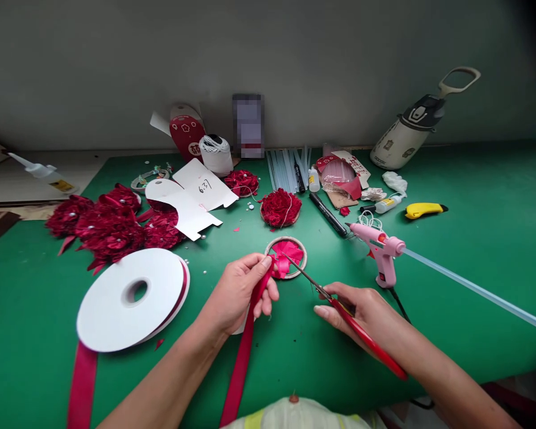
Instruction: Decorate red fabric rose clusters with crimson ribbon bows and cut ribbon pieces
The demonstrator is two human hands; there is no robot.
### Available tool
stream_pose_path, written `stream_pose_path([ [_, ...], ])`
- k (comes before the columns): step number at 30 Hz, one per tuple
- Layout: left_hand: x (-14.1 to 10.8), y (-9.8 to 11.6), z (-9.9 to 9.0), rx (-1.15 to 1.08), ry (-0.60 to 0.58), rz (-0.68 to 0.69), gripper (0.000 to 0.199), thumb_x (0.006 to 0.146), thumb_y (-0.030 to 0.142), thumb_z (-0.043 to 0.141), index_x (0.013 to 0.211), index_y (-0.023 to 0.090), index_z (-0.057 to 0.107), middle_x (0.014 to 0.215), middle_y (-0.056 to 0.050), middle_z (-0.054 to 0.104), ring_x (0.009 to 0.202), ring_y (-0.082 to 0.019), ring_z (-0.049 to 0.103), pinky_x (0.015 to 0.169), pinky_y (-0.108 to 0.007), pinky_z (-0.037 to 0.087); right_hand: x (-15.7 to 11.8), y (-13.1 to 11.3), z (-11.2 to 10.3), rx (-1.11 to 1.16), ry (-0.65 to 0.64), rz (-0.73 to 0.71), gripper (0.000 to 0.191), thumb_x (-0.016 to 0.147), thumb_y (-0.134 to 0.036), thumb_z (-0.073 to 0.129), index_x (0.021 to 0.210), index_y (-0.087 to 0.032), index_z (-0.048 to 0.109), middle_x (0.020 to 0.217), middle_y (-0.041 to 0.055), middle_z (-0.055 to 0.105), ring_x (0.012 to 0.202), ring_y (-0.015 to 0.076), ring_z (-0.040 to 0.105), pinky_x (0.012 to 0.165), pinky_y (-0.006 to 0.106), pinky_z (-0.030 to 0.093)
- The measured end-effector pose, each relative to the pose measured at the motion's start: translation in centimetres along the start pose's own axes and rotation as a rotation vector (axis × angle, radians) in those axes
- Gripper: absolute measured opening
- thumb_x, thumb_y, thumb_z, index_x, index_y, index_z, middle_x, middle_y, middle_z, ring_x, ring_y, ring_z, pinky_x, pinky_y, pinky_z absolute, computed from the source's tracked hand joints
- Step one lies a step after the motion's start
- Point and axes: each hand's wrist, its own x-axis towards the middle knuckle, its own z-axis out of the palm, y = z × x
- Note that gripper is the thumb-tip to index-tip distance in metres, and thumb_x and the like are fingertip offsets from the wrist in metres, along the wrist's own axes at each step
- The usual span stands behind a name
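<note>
Pinched between the thumb and fingers of my left hand (245, 289) is a dark red ribbon (242, 363), which hangs down toward the table's near edge. My right hand (361, 313) holds red-handled scissors (370, 341), their blades pointing up and left toward the ribbon's top end. Just beyond the hands, a round ring (304, 256) lies on the table with bright pink-red ribbon pieces (290, 253) inside it. At left, a large white ribbon spool (111, 304) rests on the green table, with dark red ribbon running off it toward the near edge.
A pink glue gun (386, 256) with a long glue stick stands right of the ring. Red fabric flowers (111, 229) and white card (205, 185) lie at left. Behind are a phone (249, 125), glue sticks (281, 170) and a bottle (397, 140); a yellow cutter (424, 210) lies right.
</note>
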Motion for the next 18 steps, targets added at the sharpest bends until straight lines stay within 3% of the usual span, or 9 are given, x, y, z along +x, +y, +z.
stream_pose_path([
  [6, 0.6, 0.2, -1.1, -0.039, 0.051, 0.045, 0.023, 0.085, 0.040, 0.053, 0.081, 0.017, 0.050, 0.047, 0.003, 0.055, 0.030, -0.004, 0.039, 0.030, -0.013, 0.020, -0.6, -0.4, -0.2, -0.036, 0.022, 0.016, 0.037, 0.083, -0.054, 0.050, 0.091, -0.020, 0.063, 0.054, -0.0040, 0.049, 0.048, 0.0113, 0.038, 0.048, 0.022, 0.032],
  [14, 2.0, -0.6, -1.8, -0.279, 0.068, 0.038, 0.013, 0.088, 0.015, 0.044, 0.076, 0.013, 0.050, 0.072, -0.008, 0.065, 0.059, -0.013, 0.063, 0.055, -0.021, 0.048, -0.8, -1.4, -0.3, -0.066, 0.063, 0.024, 0.043, 0.084, -0.059, 0.044, 0.090, -0.020, 0.061, 0.056, -0.0031, 0.050, 0.050, 0.0128, 0.043, 0.048, 0.023, 0.032],
  [18, 1.8, -0.6, -1.7, -0.321, 0.069, 0.037, 0.016, 0.088, 0.016, 0.043, 0.074, 0.013, 0.050, 0.077, -0.012, 0.067, 0.066, -0.017, 0.067, 0.057, -0.023, 0.050, -0.4, -0.8, -0.1, -0.213, 0.242, 0.085, 0.047, 0.086, -0.059, 0.041, 0.103, -0.019, 0.059, 0.062, 0.0015, 0.060, 0.056, 0.0176, 0.055, 0.054, 0.026, 0.038],
])
